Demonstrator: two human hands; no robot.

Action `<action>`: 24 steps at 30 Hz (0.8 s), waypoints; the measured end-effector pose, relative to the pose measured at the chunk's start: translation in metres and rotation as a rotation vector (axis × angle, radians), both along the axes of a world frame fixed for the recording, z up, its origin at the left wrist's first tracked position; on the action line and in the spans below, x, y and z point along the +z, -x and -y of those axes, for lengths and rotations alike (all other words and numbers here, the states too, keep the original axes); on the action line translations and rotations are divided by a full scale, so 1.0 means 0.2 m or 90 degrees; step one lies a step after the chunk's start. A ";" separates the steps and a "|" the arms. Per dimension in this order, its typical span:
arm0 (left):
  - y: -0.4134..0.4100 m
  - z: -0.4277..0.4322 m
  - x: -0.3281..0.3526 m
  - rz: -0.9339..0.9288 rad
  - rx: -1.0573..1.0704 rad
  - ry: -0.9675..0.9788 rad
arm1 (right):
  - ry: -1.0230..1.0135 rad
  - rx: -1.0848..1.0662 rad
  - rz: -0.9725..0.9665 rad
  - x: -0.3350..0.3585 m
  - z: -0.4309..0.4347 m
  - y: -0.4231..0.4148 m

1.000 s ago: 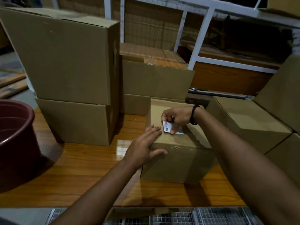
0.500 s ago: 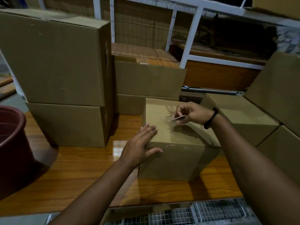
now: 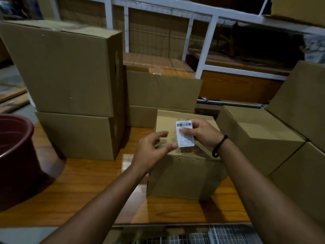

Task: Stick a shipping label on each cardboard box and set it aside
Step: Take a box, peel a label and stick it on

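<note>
Hands meet over a small box (image 3: 184,166) on a wooden table (image 3: 84,194). The right hand (image 3: 202,133) pinches a white label (image 3: 185,133), thumb pressed on its printed face, the other fingers behind it, so the label stands tilted up toward the camera rather than lying flat. It hangs just above the box top, apparently not yet stuck down. The hold likely keeps the sticky side off the cardboard until the label is lined up. The left hand (image 3: 152,149) hovers just left of the label, thumb and fingers apart and curled, thumb tip at the label's lower left corner, holding nothing. It seems ready to take that corner or peel a backing; whether a backing remains cannot be told.

The label is a small upright rectangle with a black barcode along its top edge and faint grey print lower down, too small to read. The box under the fingers is plain brown, closed, its top bare. Larger boxes (image 3: 70,76) stand stacked beyond the left fingers, more boxes (image 3: 260,136) past the right wrist.
</note>
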State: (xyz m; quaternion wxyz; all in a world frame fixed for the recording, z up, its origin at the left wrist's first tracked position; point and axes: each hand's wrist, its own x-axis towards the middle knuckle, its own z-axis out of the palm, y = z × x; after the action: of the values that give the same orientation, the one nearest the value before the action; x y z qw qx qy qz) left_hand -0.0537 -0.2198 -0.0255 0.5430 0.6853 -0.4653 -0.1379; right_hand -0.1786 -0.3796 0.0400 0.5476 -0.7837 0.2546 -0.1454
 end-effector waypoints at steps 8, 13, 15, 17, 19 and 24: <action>0.09 -0.05 0.03 -0.191 0.155 0.049 | -0.153 0.014 0.080 -0.10 -0.17 -0.15; 0.02 -0.22 0.03 -0.274 0.183 0.091 | -0.212 0.054 0.101 -0.12 -0.22 -0.22; -0.02 -0.32 0.03 -0.289 0.205 0.116 | -0.208 0.070 0.105 -0.12 -0.26 -0.27; -0.07 -0.42 0.03 -0.309 0.225 0.126 | -0.195 0.101 0.088 -0.12 -0.33 -0.33; -0.13 -0.52 0.04 -0.328 0.247 0.152 | -0.157 0.156 0.048 -0.10 -0.42 -0.39; -0.35 -0.83 0.05 -0.307 0.292 0.180 | -0.131 0.272 -0.025 -0.04 -0.69 -0.61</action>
State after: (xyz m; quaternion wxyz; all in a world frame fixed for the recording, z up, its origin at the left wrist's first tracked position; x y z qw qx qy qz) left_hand 0.0163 -0.0532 -0.0147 0.7434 0.6378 -0.1721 -0.1044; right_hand -0.0572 -0.2416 0.0316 0.6377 -0.7627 0.1069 0.0162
